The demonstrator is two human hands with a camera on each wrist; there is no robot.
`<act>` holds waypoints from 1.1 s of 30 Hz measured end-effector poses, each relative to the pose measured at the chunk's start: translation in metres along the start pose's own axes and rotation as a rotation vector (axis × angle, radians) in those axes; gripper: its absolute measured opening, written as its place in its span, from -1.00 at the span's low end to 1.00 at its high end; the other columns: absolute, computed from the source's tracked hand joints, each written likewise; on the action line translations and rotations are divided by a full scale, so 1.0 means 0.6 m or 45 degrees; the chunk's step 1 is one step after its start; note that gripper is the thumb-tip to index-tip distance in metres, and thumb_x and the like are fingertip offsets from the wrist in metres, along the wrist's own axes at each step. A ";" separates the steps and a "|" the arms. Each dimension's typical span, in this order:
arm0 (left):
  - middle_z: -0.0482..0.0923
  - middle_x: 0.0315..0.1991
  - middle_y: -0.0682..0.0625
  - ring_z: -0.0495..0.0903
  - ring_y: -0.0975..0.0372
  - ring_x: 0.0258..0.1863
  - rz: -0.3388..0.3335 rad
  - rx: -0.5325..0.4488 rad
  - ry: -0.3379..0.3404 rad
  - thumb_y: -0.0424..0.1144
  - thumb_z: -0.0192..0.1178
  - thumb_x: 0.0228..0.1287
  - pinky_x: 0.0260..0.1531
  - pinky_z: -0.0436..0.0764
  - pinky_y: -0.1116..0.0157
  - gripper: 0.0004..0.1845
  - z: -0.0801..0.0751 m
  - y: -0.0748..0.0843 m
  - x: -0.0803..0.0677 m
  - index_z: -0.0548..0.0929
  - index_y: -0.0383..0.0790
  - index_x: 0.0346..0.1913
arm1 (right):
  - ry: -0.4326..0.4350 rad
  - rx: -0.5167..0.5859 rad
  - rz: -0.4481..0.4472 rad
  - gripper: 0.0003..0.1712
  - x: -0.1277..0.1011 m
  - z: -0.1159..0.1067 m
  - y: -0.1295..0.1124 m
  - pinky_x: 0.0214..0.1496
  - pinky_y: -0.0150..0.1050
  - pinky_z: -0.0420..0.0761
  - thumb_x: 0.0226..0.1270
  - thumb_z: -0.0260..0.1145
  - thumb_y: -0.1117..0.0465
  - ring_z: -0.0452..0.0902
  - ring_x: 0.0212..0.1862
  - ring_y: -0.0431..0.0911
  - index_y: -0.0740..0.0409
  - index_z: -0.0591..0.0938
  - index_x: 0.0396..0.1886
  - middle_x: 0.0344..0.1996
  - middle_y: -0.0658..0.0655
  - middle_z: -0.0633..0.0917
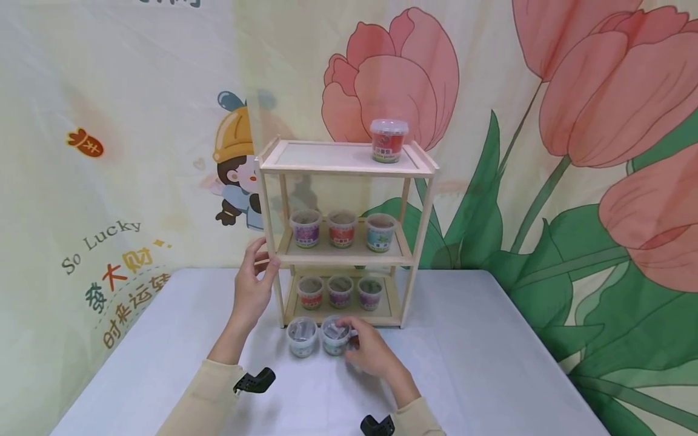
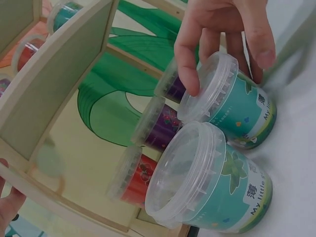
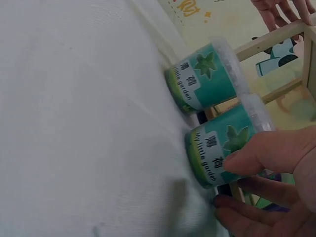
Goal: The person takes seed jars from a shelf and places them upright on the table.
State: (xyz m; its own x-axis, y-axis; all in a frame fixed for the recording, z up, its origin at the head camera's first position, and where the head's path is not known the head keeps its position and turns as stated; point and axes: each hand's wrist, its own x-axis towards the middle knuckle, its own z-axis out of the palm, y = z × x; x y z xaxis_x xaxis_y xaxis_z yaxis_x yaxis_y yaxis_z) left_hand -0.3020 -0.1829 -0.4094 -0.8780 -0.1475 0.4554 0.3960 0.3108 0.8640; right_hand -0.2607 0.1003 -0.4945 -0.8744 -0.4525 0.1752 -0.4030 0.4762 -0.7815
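A three-tier wooden shelf (image 1: 346,166) stands on the white table (image 1: 491,363). Two teal lidded tubs stand on the table in front of it. My right hand (image 1: 353,340) grips the right-hand one (image 1: 334,336); its fingers (image 2: 190,74) curl over the clear lid and side of this tub (image 2: 242,106), and the thumb lies on the label (image 3: 217,148). The other teal tub (image 1: 302,337) stands free just to its left, almost touching. My left hand (image 1: 265,257) holds the shelf's left front post at middle-shelf height.
One red tub (image 1: 389,140) stands on the top shelf at the right. The middle shelf carries three tubs (image 1: 342,228) and the bottom shelf three more (image 1: 340,291). A flower-print backdrop hangs close behind. Bare tabletop lies on both sides of the shelf.
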 end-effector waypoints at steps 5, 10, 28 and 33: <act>0.49 0.30 -0.22 0.54 -0.15 0.28 -0.008 -0.011 0.001 -0.10 0.18 0.64 0.22 0.54 -0.17 -0.41 0.000 -0.001 0.000 0.29 0.19 0.61 | -0.100 -0.171 -0.084 -0.27 0.004 -0.025 -0.013 0.35 0.14 0.58 0.15 0.39 0.53 0.54 0.34 0.16 0.19 0.55 0.38 0.32 0.20 0.60; 0.49 0.30 -0.23 0.54 -0.16 0.27 0.005 -0.009 0.000 -0.12 0.19 0.64 0.22 0.54 -0.19 -0.40 0.001 -0.001 0.002 0.30 0.15 0.61 | -0.114 -0.208 -0.086 -0.30 0.003 -0.050 -0.031 0.34 0.21 0.56 0.27 0.37 0.48 0.52 0.34 0.23 0.16 0.52 0.43 0.32 0.24 0.55; 0.51 0.28 -0.24 0.55 -0.18 0.27 0.007 0.004 0.011 -0.11 0.20 0.63 0.24 0.52 -0.22 -0.41 0.001 -0.006 0.000 0.31 0.17 0.60 | 0.180 -0.140 -0.417 -0.56 0.016 -0.225 -0.175 0.22 0.02 0.70 0.43 0.41 0.44 0.70 0.17 0.13 0.24 0.64 0.26 0.18 0.24 0.71; 0.51 0.29 -0.24 0.54 -0.17 0.28 0.006 -0.002 0.005 -0.11 0.18 0.64 0.24 0.52 -0.23 -0.41 0.001 -0.008 0.001 0.30 0.18 0.61 | 0.260 -0.154 -0.460 -0.59 0.013 -0.291 -0.232 0.23 -0.08 0.70 0.43 0.41 0.43 0.71 0.15 0.13 0.21 0.65 0.24 0.16 0.18 0.72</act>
State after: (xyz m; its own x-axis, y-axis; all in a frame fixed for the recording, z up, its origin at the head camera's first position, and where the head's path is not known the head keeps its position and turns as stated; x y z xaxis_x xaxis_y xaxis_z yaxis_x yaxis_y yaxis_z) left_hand -0.3046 -0.1840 -0.4133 -0.8750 -0.1494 0.4605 0.4007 0.3104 0.8620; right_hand -0.2587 0.1623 -0.2797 -0.7019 -0.4536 0.5492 -0.7113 0.4052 -0.5743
